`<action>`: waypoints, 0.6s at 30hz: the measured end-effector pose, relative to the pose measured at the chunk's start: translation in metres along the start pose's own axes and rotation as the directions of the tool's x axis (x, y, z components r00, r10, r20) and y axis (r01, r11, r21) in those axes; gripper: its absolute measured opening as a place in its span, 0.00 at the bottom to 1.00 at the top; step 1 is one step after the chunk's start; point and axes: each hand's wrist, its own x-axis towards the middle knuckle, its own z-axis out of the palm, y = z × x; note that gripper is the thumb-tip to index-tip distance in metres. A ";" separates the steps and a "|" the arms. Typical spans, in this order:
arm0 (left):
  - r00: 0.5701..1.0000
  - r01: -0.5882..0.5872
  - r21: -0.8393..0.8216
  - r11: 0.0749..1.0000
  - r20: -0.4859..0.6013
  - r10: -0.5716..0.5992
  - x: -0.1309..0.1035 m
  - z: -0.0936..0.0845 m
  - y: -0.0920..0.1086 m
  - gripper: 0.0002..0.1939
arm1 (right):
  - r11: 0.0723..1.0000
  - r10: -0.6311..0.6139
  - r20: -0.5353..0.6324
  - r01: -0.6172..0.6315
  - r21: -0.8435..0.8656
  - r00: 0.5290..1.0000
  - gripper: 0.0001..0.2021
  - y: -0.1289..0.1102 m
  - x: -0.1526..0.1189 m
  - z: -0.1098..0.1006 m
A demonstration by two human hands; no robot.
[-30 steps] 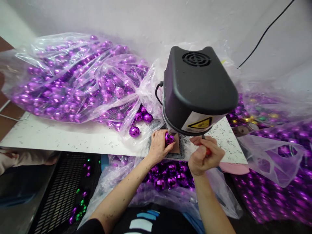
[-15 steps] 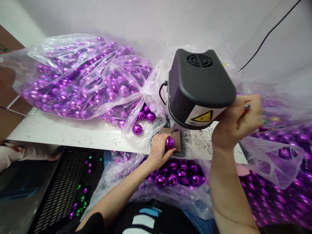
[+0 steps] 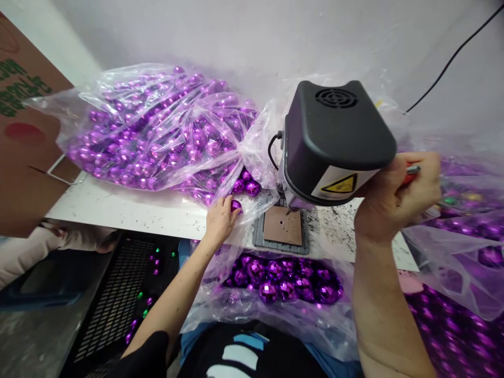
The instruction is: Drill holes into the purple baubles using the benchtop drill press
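My left hand (image 3: pixel 220 221) is closed at the table's front part, its fingers round a shiny purple faceted ball (image 3: pixel 235 206). Up at the right side of a black drill press (image 3: pixel 340 139), my right hand (image 3: pixel 401 191) grips a red lever handle (image 3: pixel 410 175). Beneath the machine's tip lies a brown square board (image 3: pixel 282 226) with a small hole, on a grey base plate (image 3: pixel 258 239). No ball sits on that board. Two or three loose purple balls (image 3: pixel 252 188) rest behind my left hand, against a tied bag.
A big clear bag (image 3: pixel 165 136) of purple balls fills the table's left. An open bag (image 3: pixel 283 283) of balls lies at my lap. More bagged balls (image 3: pixel 452 325) are at right. A cardboard box (image 3: pixel 31 131), a black crate (image 3: pixel 106 304) and another person's leg (image 3: pixel 59 249) are at left.
My left hand has moved left from the board to a ball on the table. The ball it held on the board is gone from there. My right hand stays on the lever.
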 end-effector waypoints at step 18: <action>0.825 0.561 -0.828 -0.027 0.556 0.100 -0.010 0.007 0.068 0.26 | 0.998 0.047 0.082 -0.050 0.037 0.995 0.31 0.000 0.020 0.015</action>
